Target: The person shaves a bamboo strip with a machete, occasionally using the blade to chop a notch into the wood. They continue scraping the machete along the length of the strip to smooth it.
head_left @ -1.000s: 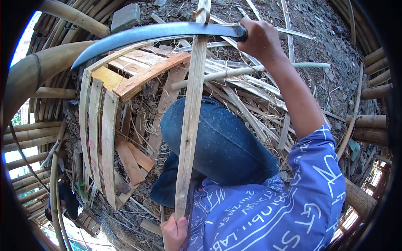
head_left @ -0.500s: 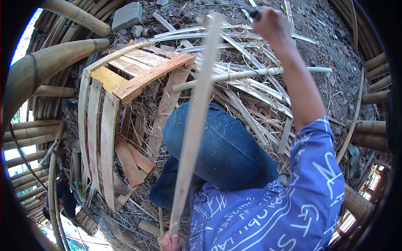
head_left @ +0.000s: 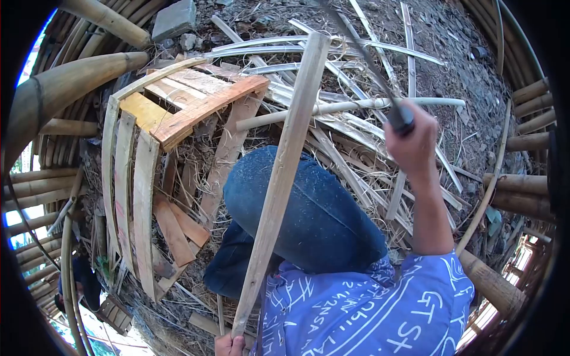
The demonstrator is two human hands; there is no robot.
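Note:
My left hand (head_left: 230, 345), at the bottom edge of the view, is closed around the lower end of a long wooden slat (head_left: 284, 160). The slat slants up past my bent knee (head_left: 320, 207), its upper end free in the air. In my right hand (head_left: 418, 139) is the dark handle of a machete (head_left: 401, 120). Its long blade points up and left, out of the top of the view, apart from the slat. A slatted wooden crate (head_left: 208, 110) lies on its side to the left of my knee.
Split bamboo strips and shavings litter the ground, with a pale round pole (head_left: 332, 108) across them. A grey block (head_left: 174, 19) lies at the top left. Thick bamboo poles (head_left: 83, 80) line both sides. Another person (head_left: 89, 282) is partly visible at lower left.
My right hand has come down toward me with the machete, bringing its blade into fuller view. The slat's upper end has shifted slightly right and down.

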